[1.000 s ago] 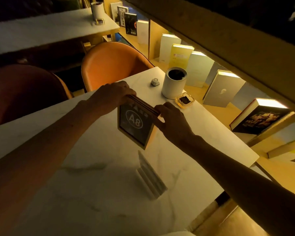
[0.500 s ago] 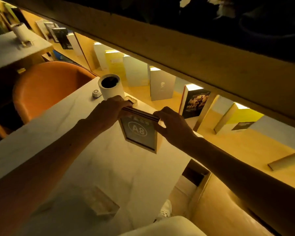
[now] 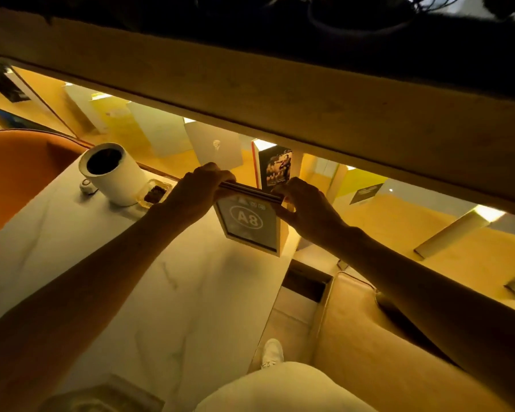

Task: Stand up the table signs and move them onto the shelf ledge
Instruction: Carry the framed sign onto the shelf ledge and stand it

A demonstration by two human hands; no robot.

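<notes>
A framed table sign (image 3: 247, 223) marked "A8" hangs upright in the air over the far right corner of the marble table (image 3: 149, 292). My left hand (image 3: 198, 188) grips its top left edge and my right hand (image 3: 305, 209) grips its top right edge. The lit yellow shelf ledge (image 3: 399, 233) lies just beyond and to the right of the sign. A second sign or holder (image 3: 101, 395) lies flat on the table at the bottom left, dim and blurred.
A white cylinder cup (image 3: 112, 172), a small white button (image 3: 87, 185) and a glass ashtray (image 3: 155, 193) stand on the table's far edge. Books (image 3: 275, 168) stand along the ledge under a wooden beam (image 3: 280, 93). An orange chair (image 3: 15, 171) is at left, a beige seat (image 3: 363, 346) at right.
Both hands have carried the A8 sign away from the table's middle toward the shelf ledge. The view has swung right, so the flat holder now sits at the bottom left.
</notes>
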